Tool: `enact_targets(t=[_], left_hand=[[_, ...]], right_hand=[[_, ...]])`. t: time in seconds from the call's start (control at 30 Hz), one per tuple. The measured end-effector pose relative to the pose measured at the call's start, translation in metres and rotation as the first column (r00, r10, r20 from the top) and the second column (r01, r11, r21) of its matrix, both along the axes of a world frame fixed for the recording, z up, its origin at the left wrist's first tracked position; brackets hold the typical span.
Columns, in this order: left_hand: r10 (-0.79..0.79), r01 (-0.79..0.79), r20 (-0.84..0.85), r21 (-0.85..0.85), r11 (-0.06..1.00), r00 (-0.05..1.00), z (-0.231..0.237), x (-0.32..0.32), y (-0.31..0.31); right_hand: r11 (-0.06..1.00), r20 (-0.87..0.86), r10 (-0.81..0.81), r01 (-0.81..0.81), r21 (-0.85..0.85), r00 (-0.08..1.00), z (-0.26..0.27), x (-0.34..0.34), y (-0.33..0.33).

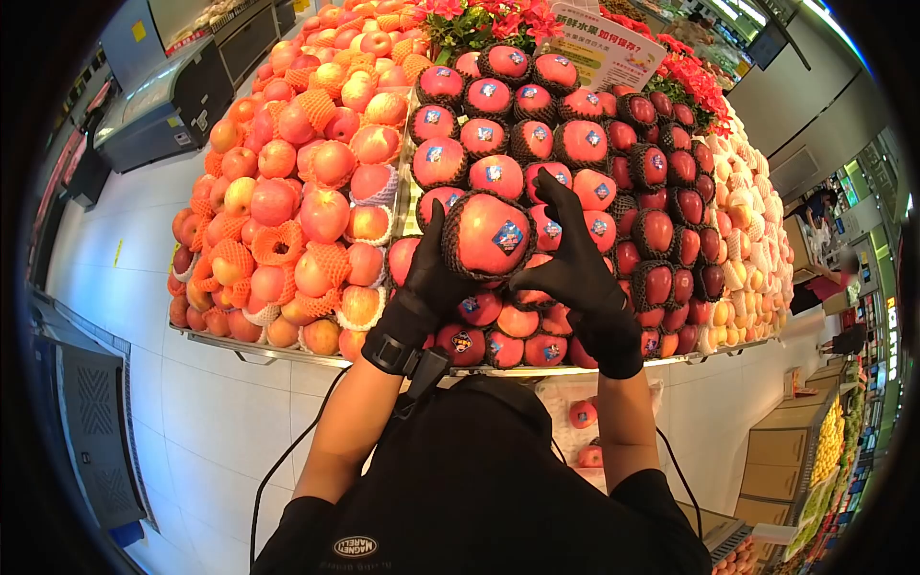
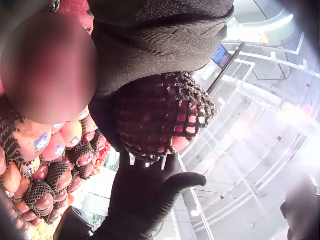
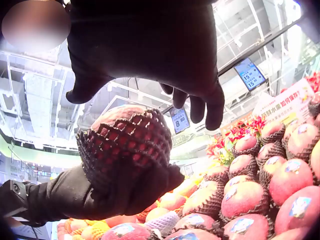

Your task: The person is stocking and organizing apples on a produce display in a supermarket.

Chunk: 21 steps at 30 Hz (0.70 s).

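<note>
At mid-frame, the black-gloved left hand (image 1: 431, 273) cups a round, red, black-netted apple (image 1: 481, 235), blue sticker (image 1: 508, 238) facing the head camera; the right hand (image 1: 578, 273) is spread.

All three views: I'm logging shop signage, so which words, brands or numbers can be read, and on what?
"MAGNETI MARELLI": black shirt.
"新鲜水果 如何保存?": display board; smaller lines unclear.
"15", twice: hanging screen; smaller digits uncertain.
"8": second screen; smaller digits uncertain.
Too small or blurred: stickers on the held apple and displayed apples; lit signs at right.
</note>
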<state>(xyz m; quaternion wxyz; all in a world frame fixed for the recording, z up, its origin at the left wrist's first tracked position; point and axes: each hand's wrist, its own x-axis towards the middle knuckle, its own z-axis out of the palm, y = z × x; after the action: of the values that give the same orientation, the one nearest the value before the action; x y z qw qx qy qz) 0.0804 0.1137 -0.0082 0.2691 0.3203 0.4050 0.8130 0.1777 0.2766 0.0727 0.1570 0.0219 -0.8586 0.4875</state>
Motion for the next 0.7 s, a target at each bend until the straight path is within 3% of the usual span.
enact_targets(t=[0.03,0.1,0.2,0.23,0.27,0.33,0.43,0.5,0.63,0.7], left_hand=[[0.005,-0.005,0.008,-0.004,1.000,1.000,0.000,0.000,0.000],[-0.147,0.133,0.303,0.068,0.989,0.942,0.000,-0.001,0.000],[-0.369,0.278,0.652,0.244,0.929,0.663,0.002,-0.005,0.003],[-0.157,0.181,0.403,-0.020,0.983,0.901,-0.001,-0.002,0.002],[0.025,-0.012,0.055,-0.234,0.972,0.998,-0.006,0.003,-0.001],[0.067,-0.136,-0.261,-0.255,0.957,0.963,-0.011,0.002,-0.006],[-0.146,0.147,0.032,-0.015,0.989,0.989,-0.013,-0.008,-0.015],[-0.210,0.220,0.397,0.022,0.975,0.893,-0.009,-0.011,-0.019],[-0.131,0.174,0.419,-0.064,0.983,0.898,-0.003,-0.012,-0.027],[-0.089,0.128,0.270,-0.132,0.983,0.959,-0.008,-0.014,-0.029]], right_hand=[[0.999,-0.003,-0.018,0.018,0.041,1.000,0.001,0.000,0.001],[0.994,-0.024,0.018,-0.016,0.108,1.000,-0.002,-0.003,-0.002],[0.988,-0.003,0.071,-0.069,0.141,0.998,-0.013,-0.009,-0.011],[0.987,0.014,0.085,-0.086,0.139,0.996,-0.016,-0.011,-0.014],[0.981,0.029,0.090,-0.093,0.171,0.996,-0.019,-0.013,-0.014],[0.994,0.084,0.016,-0.025,0.103,0.996,-0.015,-0.014,-0.017],[0.997,0.100,-0.018,0.025,-0.072,0.995,-0.024,-0.021,-0.012],[0.978,0.089,-0.008,0.026,-0.209,0.996,-0.040,-0.033,0.003],[0.816,0.137,0.035,0.051,-0.576,0.990,-0.058,-0.042,0.008],[0.796,0.105,0.055,0.020,-0.605,0.993,-0.060,-0.042,0.005]])
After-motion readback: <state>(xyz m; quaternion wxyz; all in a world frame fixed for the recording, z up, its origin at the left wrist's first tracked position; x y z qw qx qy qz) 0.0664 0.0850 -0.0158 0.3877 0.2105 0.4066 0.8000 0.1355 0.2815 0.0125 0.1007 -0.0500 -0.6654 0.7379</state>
